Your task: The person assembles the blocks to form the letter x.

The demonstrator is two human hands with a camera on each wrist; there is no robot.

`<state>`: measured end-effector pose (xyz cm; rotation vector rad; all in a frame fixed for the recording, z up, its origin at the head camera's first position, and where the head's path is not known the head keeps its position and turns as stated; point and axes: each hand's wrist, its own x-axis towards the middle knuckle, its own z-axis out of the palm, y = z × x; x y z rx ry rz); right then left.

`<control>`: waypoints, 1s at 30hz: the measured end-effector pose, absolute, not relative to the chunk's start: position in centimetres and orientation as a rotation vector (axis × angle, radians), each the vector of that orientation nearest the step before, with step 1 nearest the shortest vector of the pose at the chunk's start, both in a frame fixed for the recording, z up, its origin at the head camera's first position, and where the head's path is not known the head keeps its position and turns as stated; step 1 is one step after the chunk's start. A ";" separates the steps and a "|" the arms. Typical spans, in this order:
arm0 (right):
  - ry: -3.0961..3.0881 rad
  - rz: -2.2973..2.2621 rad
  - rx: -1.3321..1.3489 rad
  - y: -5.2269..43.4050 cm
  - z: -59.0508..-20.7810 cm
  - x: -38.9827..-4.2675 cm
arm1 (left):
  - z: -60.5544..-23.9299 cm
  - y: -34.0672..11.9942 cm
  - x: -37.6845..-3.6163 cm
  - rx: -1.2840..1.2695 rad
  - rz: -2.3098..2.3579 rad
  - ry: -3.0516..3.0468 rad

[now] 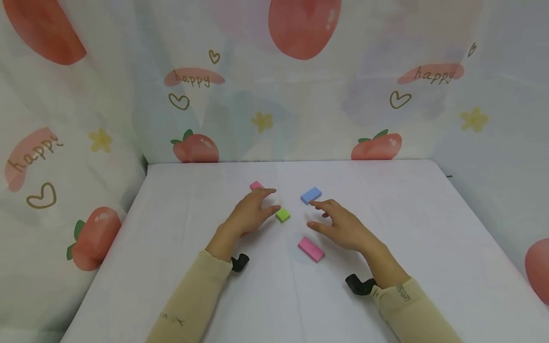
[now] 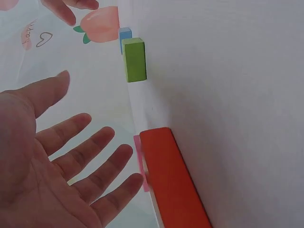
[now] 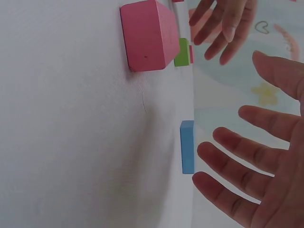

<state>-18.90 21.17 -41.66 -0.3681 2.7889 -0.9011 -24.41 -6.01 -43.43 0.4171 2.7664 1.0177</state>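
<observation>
White cloth covers the worktop (image 1: 386,286), and five small blocks lie scattered near its middle. The left hand (image 1: 249,216) hovers low with its fingers spread and relaxed, gripping nothing; the left wrist view shows the open palm (image 2: 52,171) with straight fingers. Its fingertips reach toward the far pink block (image 1: 256,185), which lies just beyond them, and the green block (image 1: 282,215) sits just beside the thumb side of that hand. Under the left palm an orange-red block (image 2: 173,180) lies flat on the cloth; in the head view it is almost wholly hidden by the hand, while the left wrist view shows it plainly, with the far pink block peeking out behind it.

The right hand (image 1: 340,226) is likewise released, fingers extended and slightly parted, holding nothing. Its index fingertip points at the blue block (image 1: 310,195), very near it; whether it touches cannot be told. In the right wrist view the blue block (image 3: 187,146) lies just beside the fingertips (image 3: 213,154). The near pink block (image 1: 310,249) lies flat on the cloth just beside the thumb side of the right hand, closer to the person than the other blocks.

Both forearms wear beige sleeves (image 1: 193,305), each with a dark wrist mount (image 1: 360,284) beside the cuff. A curtain (image 1: 300,95) printed with strawberries, hearts and the word "happy" stands round the worktop on three sides.
</observation>
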 end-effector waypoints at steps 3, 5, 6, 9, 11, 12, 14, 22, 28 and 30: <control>2.778 -0.895 -0.385 21.1 -41.9 -18.6 | -43.9 -5.7 -24.5 0.457 0.992 2.771; 2.770 -0.899 -0.393 21.0 -42.1 -18.5 | -44.1 -5.6 -24.6 0.483 0.970 2.772; 2.764 -0.902 -0.404 21.0 -42.1 -18.5 | -44.3 -5.5 -24.6 0.492 0.961 2.771; 2.754 -0.909 -0.428 20.8 -42.2 -18.5 | -44.5 -5.2 -24.6 0.516 0.945 2.764; 2.747 -0.906 -0.444 20.7 -42.2 -18.5 | -44.6 -5.0 -24.7 0.523 0.938 2.760; 2.742 -0.906 -0.447 20.7 -42.2 -18.5 | -44.7 -4.9 -24.7 0.526 0.934 2.758; 2.730 -0.903 -0.449 20.7 -42.3 -18.5 | -44.7 -4.7 -24.8 0.533 0.932 2.752; 2.692 -0.865 -0.493 20.4 -42.6 -18.5 | -44.9 -4.5 -24.9 0.568 0.925 2.728; 2.680 -0.814 -0.486 20.3 -42.8 -18.4 | -45.4 -4.5 -25.1 0.590 0.938 2.764; 2.673 -0.787 -0.465 20.1 -42.8 -18.4 | -45.5 -4.5 -25.2 0.598 0.950 2.774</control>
